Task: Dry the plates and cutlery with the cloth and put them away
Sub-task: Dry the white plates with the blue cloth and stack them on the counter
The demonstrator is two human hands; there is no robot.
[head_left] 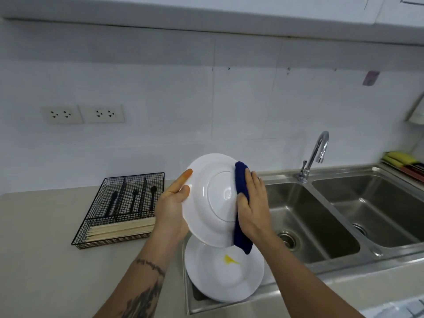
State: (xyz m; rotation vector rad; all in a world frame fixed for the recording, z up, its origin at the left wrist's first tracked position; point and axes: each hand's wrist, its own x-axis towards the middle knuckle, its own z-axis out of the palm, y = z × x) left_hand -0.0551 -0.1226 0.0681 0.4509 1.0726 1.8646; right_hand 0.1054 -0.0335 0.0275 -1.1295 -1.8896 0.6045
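Plate upright, underside to camera; L hand grips rim, R hand presses cloth

A white plate is held tilted, underside showing, a dark blue cloth pressed against its right rim.

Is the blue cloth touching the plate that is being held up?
Touching. The head view shows the right hand pressing the blue cloth flat against the underside of the held plate, with no gap along the rim.
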